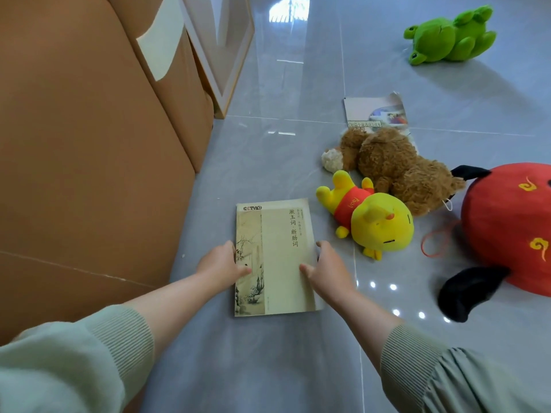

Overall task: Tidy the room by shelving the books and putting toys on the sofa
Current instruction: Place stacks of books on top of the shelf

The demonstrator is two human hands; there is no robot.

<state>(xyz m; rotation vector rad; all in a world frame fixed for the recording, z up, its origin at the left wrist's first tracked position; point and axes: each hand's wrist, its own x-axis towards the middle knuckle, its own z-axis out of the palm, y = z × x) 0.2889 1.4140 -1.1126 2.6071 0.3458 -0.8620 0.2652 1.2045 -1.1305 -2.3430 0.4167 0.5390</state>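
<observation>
We are reaching down to the grey tiled floor (pixel 268 368) with both arms, pale green sleeves (pixel 74 353) pushed back. Our left hand (pixel 222 265) is gripping the left edge of the beige book (pixel 281 263), thumb lying on the cover; our right hand (pixel 326 268) is clasping the opposite edge, thumb likewise on top, fingers curling over the side. The book is sitting between the two hands, close to or on the floor; we cannot tell whether it is lifted.

Just beyond the right hand, the yellow bear toy (pixel 374 220) in a red shirt is lying on the floor, touching the brown plush dog (pixel 399 169) behind it. That dog is resting partly on a second book (pixel 377 113). Further right of the right hand, the red round plush (pixel 510 225) is lying. Far ahead, the green frog plush (pixel 450 35) is sprawling. Left of the left hand, the brown sofa (pixel 83 159) is rising.
</observation>
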